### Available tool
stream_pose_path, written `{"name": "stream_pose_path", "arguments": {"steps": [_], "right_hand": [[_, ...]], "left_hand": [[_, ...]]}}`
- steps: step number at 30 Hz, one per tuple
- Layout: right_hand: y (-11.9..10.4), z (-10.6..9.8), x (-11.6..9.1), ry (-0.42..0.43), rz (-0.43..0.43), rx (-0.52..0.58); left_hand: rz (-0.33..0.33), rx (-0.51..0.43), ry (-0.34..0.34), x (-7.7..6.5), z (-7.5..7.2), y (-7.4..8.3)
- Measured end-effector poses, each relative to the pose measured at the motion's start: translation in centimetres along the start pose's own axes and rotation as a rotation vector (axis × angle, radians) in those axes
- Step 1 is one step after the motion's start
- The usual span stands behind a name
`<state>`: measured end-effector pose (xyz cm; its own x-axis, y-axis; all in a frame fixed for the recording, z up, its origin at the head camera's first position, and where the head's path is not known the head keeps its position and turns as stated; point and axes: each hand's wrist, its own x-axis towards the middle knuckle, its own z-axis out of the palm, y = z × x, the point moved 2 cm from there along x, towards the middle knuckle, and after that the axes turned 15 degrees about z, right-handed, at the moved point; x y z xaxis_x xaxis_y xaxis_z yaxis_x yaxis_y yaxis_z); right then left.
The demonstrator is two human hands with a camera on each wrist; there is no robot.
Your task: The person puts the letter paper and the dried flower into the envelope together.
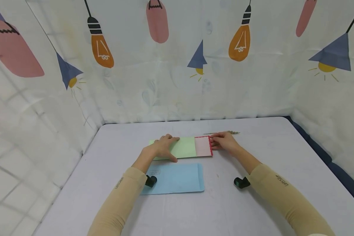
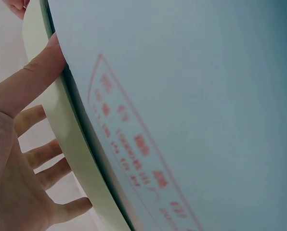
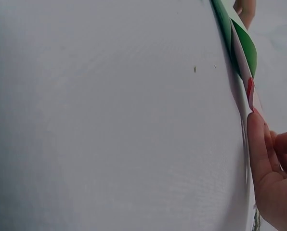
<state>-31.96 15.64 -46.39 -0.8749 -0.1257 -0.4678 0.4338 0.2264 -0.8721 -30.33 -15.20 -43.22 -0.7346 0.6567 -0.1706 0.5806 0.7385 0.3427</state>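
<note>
A light green envelope [image 1: 184,147] lies across the table, with a pale pink, red-edged card [image 1: 203,146] sticking out of its right end. My left hand [image 1: 163,147] spans the envelope and grips it, thumb at the near edge and fingers toward the far edge. In the left wrist view the thumb and spread fingers of that hand [image 2: 18,144] meet the green envelope [image 2: 81,130]. At the card's right end, my right hand [image 1: 225,142] pinches the edge. The envelope's mouth [image 3: 247,50] bulges, showing darker green inside; how deep the card sits is hidden.
A light blue envelope [image 1: 177,178] with printing lies nearer, partly under my left forearm. Behind my right hand is a thin dried sprig [image 1: 231,132]. Small specks [image 3: 194,69] dot the white tabletop [image 1: 253,209]. Patterned curtains [image 1: 171,91] stand behind the table.
</note>
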Motion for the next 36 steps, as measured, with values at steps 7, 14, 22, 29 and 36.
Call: {"name": "stream_pose_path", "arguments": {"steps": [7, 14, 22, 29, 36], "right_hand": [[-0.2, 0.7, -0.1, -0.026, 0.02, 0.015], [-0.3, 1.3, 0.0, -0.063, 0.034, 0.041], [-0.4, 2.1, 0.1, -0.1, 0.027, 0.07], [-0.6, 2.7, 0.2, -0.109, 0.032, 0.083], [-0.8, 3.3, 0.1, -0.111, 0.038, 0.08]], "left_hand": [[0.007, 0.0, 0.002, 0.2, -0.1, 0.0], [0.003, -0.006, -0.001, 0.3, -0.1, 0.2], [-0.006, 0.006, -0.009, 0.3, -0.1, 0.1], [-0.012, -0.001, -0.007, 0.3, 0.0, 0.0], [-0.021, -0.002, -0.006, 0.3, 0.0, -0.1]]}}
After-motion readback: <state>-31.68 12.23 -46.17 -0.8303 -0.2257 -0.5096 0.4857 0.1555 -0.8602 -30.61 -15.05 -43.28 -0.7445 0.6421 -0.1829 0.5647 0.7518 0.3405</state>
